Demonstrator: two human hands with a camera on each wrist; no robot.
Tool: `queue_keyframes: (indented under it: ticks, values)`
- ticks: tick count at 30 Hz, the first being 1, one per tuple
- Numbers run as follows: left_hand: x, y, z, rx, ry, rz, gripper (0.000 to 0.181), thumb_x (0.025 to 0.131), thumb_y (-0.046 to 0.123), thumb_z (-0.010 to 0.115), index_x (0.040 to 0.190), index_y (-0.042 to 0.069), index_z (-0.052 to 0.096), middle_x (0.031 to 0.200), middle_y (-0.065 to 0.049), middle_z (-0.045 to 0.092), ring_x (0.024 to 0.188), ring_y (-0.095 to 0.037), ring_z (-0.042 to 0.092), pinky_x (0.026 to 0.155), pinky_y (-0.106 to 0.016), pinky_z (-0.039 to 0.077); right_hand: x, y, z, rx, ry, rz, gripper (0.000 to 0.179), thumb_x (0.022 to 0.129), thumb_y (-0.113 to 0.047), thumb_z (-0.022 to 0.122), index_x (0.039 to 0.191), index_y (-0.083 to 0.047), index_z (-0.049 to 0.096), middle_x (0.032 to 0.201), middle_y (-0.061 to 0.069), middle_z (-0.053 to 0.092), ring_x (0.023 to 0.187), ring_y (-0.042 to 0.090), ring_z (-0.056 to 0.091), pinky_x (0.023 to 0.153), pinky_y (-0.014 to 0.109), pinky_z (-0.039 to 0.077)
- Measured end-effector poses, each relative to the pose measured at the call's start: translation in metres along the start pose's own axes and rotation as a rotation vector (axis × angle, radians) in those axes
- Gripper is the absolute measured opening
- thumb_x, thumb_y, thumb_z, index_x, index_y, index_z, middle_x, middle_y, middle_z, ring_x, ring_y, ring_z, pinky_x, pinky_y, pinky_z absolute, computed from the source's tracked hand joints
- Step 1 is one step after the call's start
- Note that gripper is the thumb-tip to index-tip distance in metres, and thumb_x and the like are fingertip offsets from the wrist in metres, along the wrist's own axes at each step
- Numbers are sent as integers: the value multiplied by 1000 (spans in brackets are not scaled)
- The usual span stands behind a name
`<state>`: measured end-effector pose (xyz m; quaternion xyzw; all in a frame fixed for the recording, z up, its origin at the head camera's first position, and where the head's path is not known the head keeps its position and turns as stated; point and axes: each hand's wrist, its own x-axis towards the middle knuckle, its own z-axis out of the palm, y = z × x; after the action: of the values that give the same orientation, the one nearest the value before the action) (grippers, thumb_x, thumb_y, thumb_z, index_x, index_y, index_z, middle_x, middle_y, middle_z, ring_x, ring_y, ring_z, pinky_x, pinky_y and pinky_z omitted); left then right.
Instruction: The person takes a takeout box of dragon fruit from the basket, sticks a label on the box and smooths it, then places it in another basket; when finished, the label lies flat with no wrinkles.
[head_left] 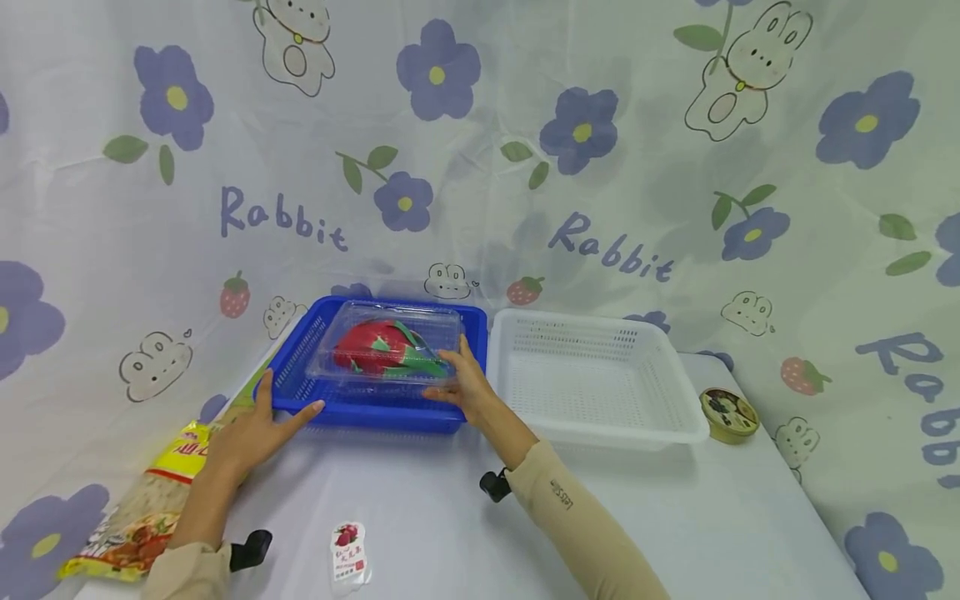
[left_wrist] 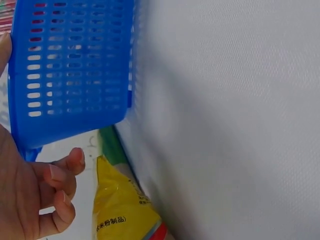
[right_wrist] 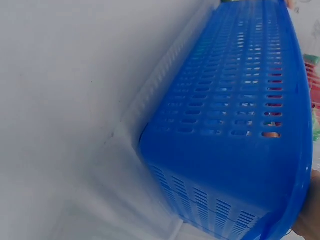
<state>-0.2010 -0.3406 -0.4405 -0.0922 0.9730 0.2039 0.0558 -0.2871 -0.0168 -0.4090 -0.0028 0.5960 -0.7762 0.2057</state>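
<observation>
A clear plastic box (head_left: 322, 367) with a red and green dragon fruit (head_left: 375, 346) inside is over the blue basket (head_left: 375, 414). My right hand (head_left: 472, 387) grips the box's right end, its thumb at the front. In the right wrist view, only part of the right hand (right_wrist: 309, 212) shows, past the basket rim. At the basket's front left corner is my left hand (head_left: 251, 433), thumb and index finger spread by the rim. The left wrist view shows the left hand (left_wrist: 30, 192) with several fingers loosely bent beside the corner, holding nothing.
A white basket (head_left: 592, 437) stands right of the blue one, with a round yellow tin (head_left: 729, 415) beyond it. At the left lies a yellow-topped food bag (head_left: 146, 508). A label (head_left: 348, 554) with a dragon fruit picture lies near the front of the white table (head_left: 427, 517).
</observation>
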Motion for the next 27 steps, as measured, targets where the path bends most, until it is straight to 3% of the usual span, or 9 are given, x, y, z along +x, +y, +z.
queue_keyframes:
  ticks: [16,27]
  values:
    - [-3,4,-1,-1,-3,-7,120,85,85,34,150,5,-27,136,-54,30,98,-60,56,74,-66,47,-12,-4,-6,-1,3,-15,76,102,-32,49,160,-36,-1,167,12,7,103,45,66,86,41,58]
    - [-2,3,0,-2,11,-5,119,86,84,34,151,6,-27,133,-53,34,90,-54,58,69,-60,49,-19,-8,-10,24,-1,-13,76,102,-32,49,160,-37,1,167,11,3,102,43,67,86,41,58]
